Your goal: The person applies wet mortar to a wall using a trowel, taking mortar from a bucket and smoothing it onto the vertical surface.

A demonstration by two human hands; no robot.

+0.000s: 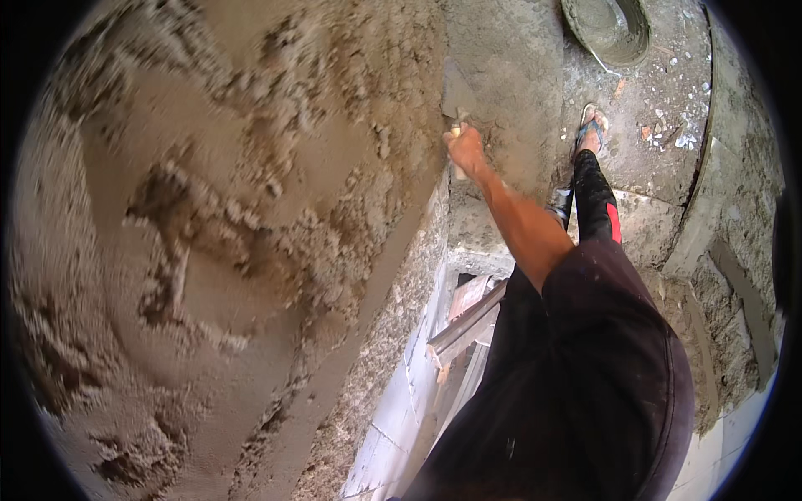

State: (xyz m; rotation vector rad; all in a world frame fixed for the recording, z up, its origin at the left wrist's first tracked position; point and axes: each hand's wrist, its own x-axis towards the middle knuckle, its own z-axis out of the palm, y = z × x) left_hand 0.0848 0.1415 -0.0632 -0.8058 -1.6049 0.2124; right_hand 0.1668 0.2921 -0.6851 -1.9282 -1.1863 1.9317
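My right hand (466, 150) is closed around the handle of a trowel (455, 90). Its grey, mortar-coated blade points away from me, beside the foot of the wall. A bit of pale handle shows by my fingers. Wet, rough mortar (251, 250) covers the large surface on the left, with smooth swept patches and ragged lumps. My forearm reaches across from the dark sleeve (601, 334). My left hand is out of view.
A round mortar-crusted basin (614, 29) sits at the far right. My sandalled foot (593, 125) stands on the dusty floor near white debris (685, 134). Lengths of wood or metal (468, 326) lie in a gap beside white tiles (393, 417).
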